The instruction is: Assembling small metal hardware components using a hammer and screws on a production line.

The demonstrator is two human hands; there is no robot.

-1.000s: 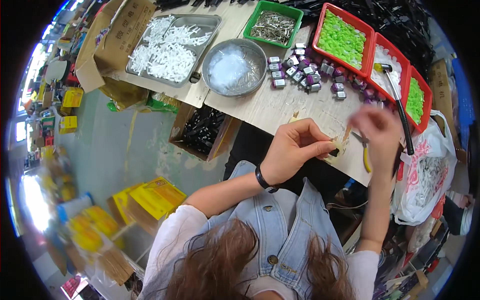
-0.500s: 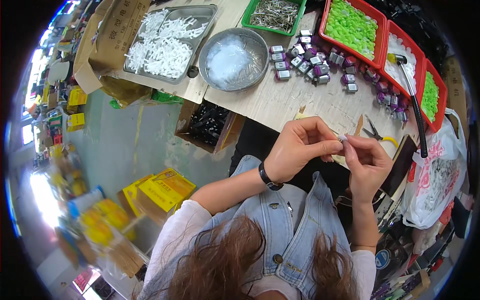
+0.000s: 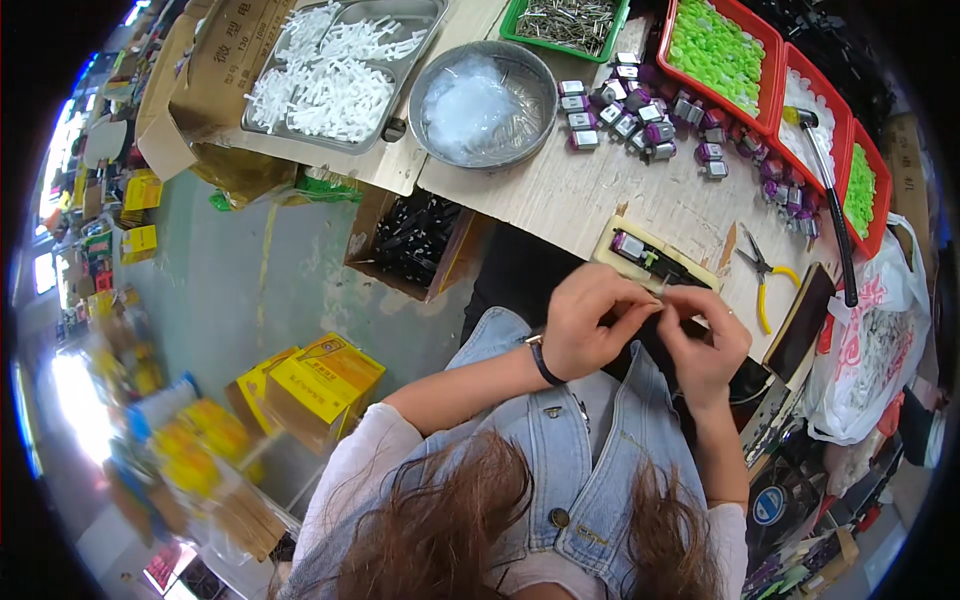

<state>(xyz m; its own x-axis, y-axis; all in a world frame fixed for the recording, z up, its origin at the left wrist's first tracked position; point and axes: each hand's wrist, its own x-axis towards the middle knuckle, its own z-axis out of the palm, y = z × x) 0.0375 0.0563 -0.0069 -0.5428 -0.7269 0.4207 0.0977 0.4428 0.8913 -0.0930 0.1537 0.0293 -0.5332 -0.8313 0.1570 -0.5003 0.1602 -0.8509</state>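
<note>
My left hand [image 3: 598,325] and my right hand [image 3: 706,345] meet fingertip to fingertip at the near edge of the workbench. Both are closed in a pinch; whatever lies between the fingers is too small and covered to make out. Just beyond them rests a cream-coloured holding block [image 3: 606,243]. A small silver-and-purple motor [image 3: 629,245] sits in its left end, with a dark slim part [image 3: 675,268] beside it. Yellow-handled pliers [image 3: 764,278] lie to the right of the block, their jaws pointing away from me.
Many loose motors [image 3: 640,125] are strewn across the bench. Behind stand red trays [image 3: 772,110] of green and white pieces, a hammer [image 3: 825,180], a green tray [image 3: 512,30] of metal pins, a round metal pan [image 3: 430,140] and a tray [image 3: 425,35] of white parts. A plastic bag [image 3: 850,380] hangs at right.
Both hands have come down toward me, still pinched together, and the holding block with its motor now shows beyond them. More of the pliers is visible.
</note>
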